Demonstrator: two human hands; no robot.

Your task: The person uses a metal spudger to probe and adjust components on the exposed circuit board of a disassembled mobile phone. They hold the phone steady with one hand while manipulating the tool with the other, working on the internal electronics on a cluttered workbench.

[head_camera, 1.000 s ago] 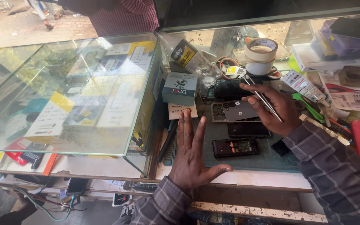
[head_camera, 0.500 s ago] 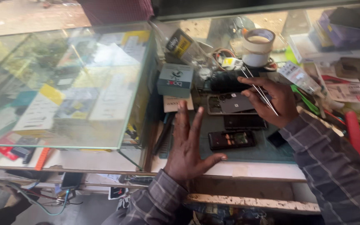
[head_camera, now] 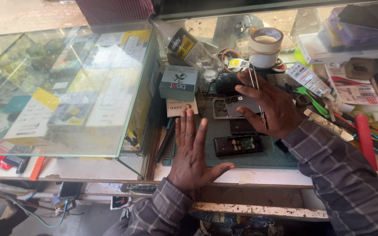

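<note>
A phone repair stall, open to a dirt street beyond the glass. A glass showcase (head_camera: 66, 87) holds boxed accessories. Beside it a cluttered workbench carries a repair mat (head_camera: 259, 155), an opened phone (head_camera: 238, 144), a phone back (head_camera: 235, 106), tweezers (head_camera: 257, 94), tape rolls (head_camera: 265, 46), and small parts boxes (head_camera: 179, 82).

Clear glossy glass case (head_camera: 66, 87) upper left, thin shiny metal tweezers (head_camera: 256, 87), matt green mat (head_camera: 267, 157), smooth paper tape roll (head_camera: 265, 46), chipped painted wood edge (head_camera: 259, 210) below, woven plaid cloth sleeve (head_camera: 342, 175)

Opened phone (head_camera: 238, 144) on mat (head_camera: 281, 158); glass case (head_camera: 62, 87) left; tape roll (head_camera: 265, 46) behind.
</note>
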